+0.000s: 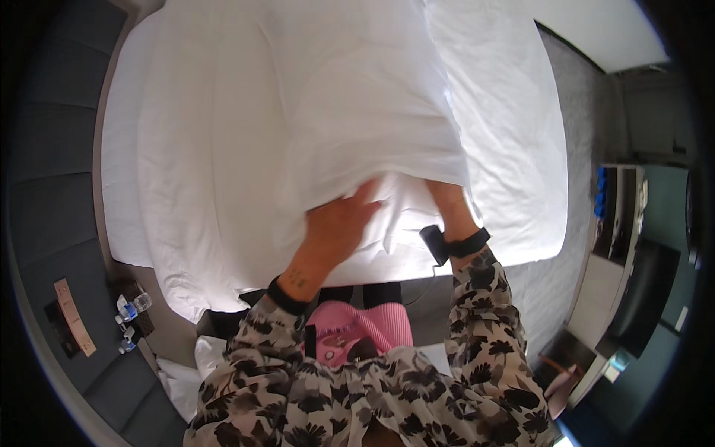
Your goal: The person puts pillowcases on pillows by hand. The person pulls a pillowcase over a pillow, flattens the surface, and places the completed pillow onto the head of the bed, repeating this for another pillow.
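A large white bed cover (357, 112) lies over the bed, and its near edge is lifted into an opening. At the left of that opening is my left hand (338, 226), slightly blurred. Its thumb and forefinger stand apart with nothing seen between them; the fabric edge partly covers the other fingers. My right hand (446, 194) reaches under the cover at the opening's right corner. Only its wrist end shows, so its fingers and any hold are hidden. White bedding (405, 215) shows inside the opening. A black device on a strap (434, 245) sits at my right wrist.
The bed's padded grey headboard (56, 139) runs along the left. Water bottles (131, 307) stand beside a wall panel (75, 317). White pillows (179, 385) lie low on the left. A pink striped cloth (385, 327) hangs before me. On the right are grey carpet (578, 106) and shelving (614, 218).
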Available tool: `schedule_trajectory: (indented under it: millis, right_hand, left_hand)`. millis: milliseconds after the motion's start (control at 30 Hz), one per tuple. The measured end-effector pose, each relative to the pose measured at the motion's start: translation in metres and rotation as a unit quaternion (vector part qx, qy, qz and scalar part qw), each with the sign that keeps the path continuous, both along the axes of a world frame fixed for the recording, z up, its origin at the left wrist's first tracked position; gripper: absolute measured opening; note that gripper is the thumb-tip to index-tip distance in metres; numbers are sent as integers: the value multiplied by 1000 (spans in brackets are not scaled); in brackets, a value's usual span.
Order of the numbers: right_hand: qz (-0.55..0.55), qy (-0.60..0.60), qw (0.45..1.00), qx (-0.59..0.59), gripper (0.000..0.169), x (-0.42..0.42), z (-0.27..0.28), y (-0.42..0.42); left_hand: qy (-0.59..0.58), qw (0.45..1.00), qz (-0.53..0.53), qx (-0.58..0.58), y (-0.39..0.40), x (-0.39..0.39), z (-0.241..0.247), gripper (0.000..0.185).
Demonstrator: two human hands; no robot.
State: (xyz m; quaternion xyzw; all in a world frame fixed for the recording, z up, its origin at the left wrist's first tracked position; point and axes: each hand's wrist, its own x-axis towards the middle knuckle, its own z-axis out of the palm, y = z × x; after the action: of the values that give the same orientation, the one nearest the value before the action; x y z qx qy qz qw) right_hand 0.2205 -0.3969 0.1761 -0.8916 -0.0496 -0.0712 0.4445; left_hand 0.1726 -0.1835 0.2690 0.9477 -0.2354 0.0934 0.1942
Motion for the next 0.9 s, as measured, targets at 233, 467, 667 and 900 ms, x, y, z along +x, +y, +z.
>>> schedule_trajectory:
  millis: [233,467,667,900]
  right_hand:
    - [3,161,979,-125,37,-97,-70,-65]
    - [-50,9,983,-176,57,-155,-69,-72]
    - [-133,206,961,126,22,-63,-114,-128]
    - [-209,281,722,597,33,-18,-81,-115]
  left_hand:
    - [90,985,117,90,92,-95,-131,42]
    - [4,980,187,-66,156,-130,-97,44]
    - [165,866,319,-347,119,-77,-176,40]
    - [239,771,390,-443,170,-72,-213,29]
